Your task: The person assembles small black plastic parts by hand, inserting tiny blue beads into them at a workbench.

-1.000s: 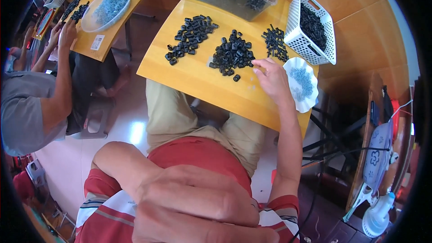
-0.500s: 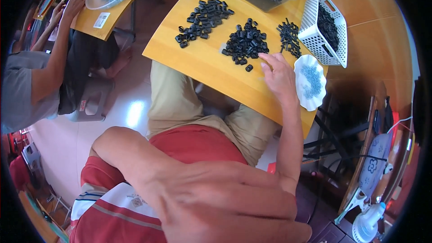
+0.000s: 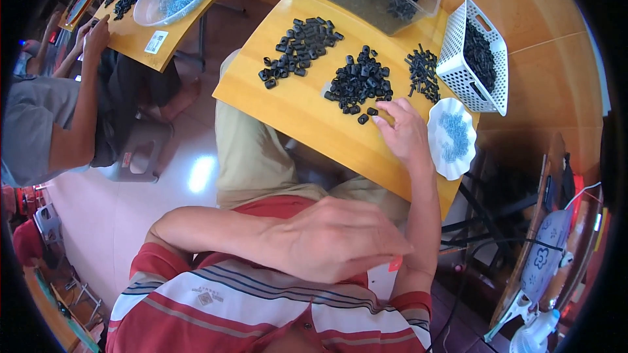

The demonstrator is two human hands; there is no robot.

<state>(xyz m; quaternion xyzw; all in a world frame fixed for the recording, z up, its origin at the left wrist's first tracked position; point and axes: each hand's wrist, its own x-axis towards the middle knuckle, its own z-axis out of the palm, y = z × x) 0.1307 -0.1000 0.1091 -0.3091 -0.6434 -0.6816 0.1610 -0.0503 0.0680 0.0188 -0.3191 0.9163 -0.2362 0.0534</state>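
Head view: the right hand (image 3: 404, 132) reaches over the yellow wooden table (image 3: 294, 108), thumb and forefinger narrowly parted. Small, black, plastic-looking cylinders (image 3: 358, 80) lie heaped toward the table's near edge, the closest ones right at those fingertips; contact is unclear. A white scalloped dish (image 3: 451, 171) sits beside this hand, at the table's right edge. The left hand (image 3: 343, 238) hangs before the torso, fingers bent; I cannot tell whether they hold anything.

Three heaps of black parts (image 3: 358, 80) on the nearer table (image 3: 291, 110).
Two heaps are of stubby pieces (image 3: 306, 38), one of slender sticks (image 3: 424, 73); also counted: one clear tub (image 3: 376, 19), one white basket (image 3: 458, 82), one scalloped dish (image 3: 451, 170).
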